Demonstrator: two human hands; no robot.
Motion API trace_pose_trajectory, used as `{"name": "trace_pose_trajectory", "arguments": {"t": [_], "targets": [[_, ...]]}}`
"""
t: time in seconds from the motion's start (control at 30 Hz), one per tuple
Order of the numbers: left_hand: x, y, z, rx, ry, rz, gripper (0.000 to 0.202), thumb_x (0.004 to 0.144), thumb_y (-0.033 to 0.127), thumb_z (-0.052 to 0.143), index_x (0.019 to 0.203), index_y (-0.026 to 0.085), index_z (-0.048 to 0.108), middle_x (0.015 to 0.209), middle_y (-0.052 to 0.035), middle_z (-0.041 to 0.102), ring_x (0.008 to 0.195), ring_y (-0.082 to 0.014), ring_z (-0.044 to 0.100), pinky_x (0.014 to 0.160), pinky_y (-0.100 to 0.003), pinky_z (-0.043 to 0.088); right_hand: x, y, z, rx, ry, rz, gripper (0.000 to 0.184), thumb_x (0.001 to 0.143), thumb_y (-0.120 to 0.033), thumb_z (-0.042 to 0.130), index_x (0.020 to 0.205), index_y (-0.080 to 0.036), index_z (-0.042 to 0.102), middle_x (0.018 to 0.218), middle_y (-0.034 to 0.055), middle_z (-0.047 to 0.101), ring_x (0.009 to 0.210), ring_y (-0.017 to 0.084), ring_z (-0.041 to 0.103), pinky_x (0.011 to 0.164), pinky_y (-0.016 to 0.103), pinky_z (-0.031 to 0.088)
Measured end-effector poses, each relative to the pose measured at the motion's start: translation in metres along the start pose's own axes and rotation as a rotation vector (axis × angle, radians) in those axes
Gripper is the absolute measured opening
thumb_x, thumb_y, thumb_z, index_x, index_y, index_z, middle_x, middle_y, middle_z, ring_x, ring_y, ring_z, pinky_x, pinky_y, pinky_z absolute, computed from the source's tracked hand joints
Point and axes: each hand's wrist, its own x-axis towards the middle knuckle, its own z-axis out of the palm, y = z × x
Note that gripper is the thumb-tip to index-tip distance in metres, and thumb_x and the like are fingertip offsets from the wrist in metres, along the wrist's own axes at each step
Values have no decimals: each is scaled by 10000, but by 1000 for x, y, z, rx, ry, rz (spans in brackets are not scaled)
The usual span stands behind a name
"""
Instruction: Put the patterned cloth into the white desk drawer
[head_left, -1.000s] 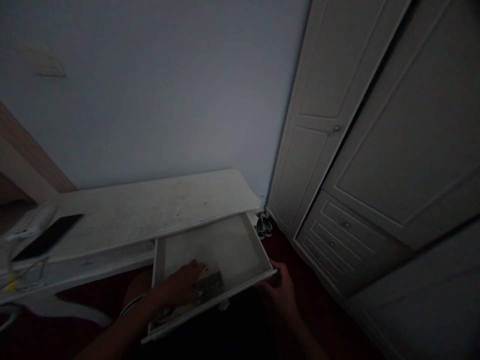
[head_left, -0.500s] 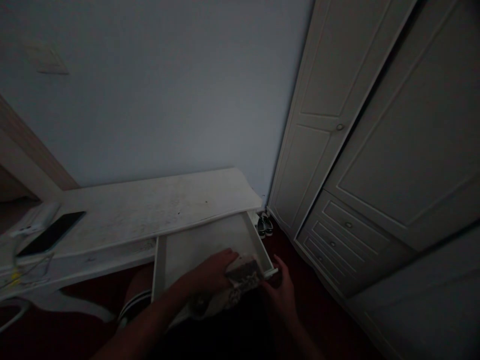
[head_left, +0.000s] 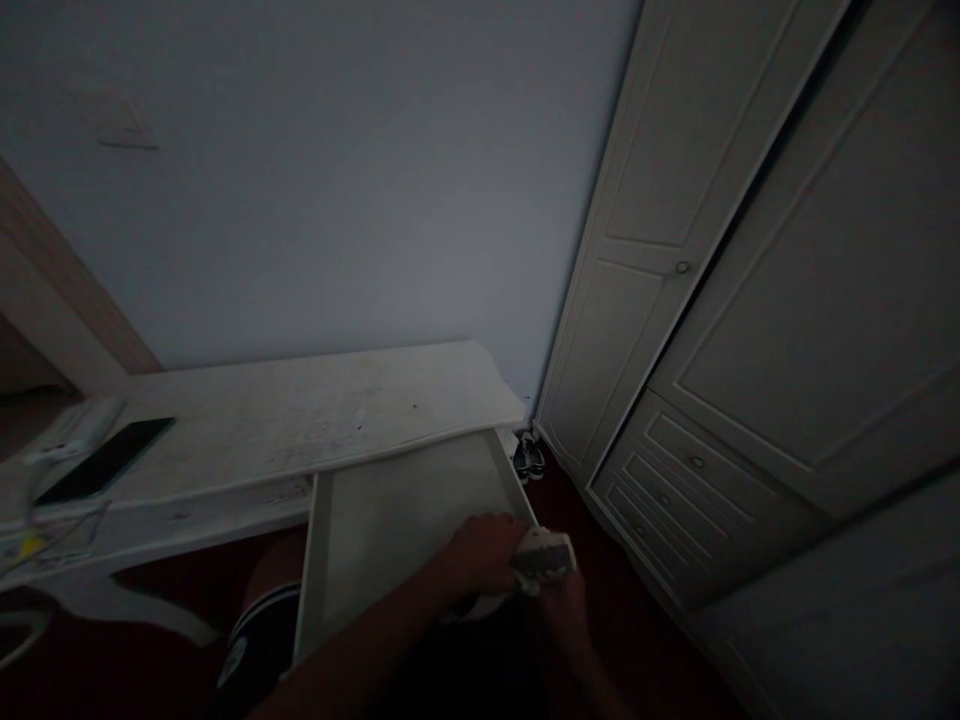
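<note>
Diagonally over the drawer (head_left: 397, 510), left hand (head_left: 486, 550), fingers round pale bundle (head_left: 544, 562); right hand (head_left: 564, 606) below, grip unclear

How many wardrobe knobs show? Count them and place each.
4: door knob, upper drawer knob, middle drawer knob, lower drawer knob. The wardrobe runs out of frame, so more may be hidden.

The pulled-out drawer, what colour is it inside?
The drawer looks off-white inside, dulled by dim light; the head view shows it best.
</note>
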Motion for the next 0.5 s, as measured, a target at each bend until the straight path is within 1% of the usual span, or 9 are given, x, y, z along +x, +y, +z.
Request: {"name": "trace_pose_trajectory", "arguments": {"t": [0.07,0.13,0.3,0.37,0.43,0.5], "targets": [[0,-2,1,-34,0,-11,491,779,538,683,1207,300,639,1240,-63,735,1109,-320,706,890,-380,545,1,2,-2,-38,3,-2,512,730,-515,749,1135,-208,687,1076,114,759,950,321,727,825,418,606],[-3,-4,2,-62,8,-23,465,811,540,653,1217,313,641,1252,-46,739,1122,-310,705,887,-361,539,1,3,-4,-56,6,-7,560,720,-531,757,1174,-211,682,1115,108,754,989,321,722,841,412,603],[-13,-10,4,-126,25,-59,457,788,470,679,1212,300,672,1253,-53,746,1126,-319,705,914,-368,529,2,-3,-6,-23,-33,-5,647,686,-557,777,1215,-203,664,1138,106,749,1011,320,719,859,402,599],[-19,-15,3,-152,16,-76,447,791,464,676,1204,294,687,1245,-58,750,1115,-315,708,912,-363,527,2,-8,-5,-28,-50,33,616,698,-509,786,1220,-207,663,1148,105,749,1022,313,719,870,389,595],[-28,-22,2,-182,7,-97,439,811,492,658,1201,294,697,1241,-58,752,1117,-312,704,912,-358,525,2,-12,-4,-44,-50,93,573,703,-442,801,1212,-214,669,1136,101,754,1016,303,722,862,371,594],[-37,-31,0,-212,-4,-109,425,835,523,631,1187,295,705,1232,-53,755,1115,-303,701,909,-347,523,1,-12,-2,-48,-42,154,580,685,-376,818,1222,-218,666,1110,88,761,997,298,728,847,363,595]]}}
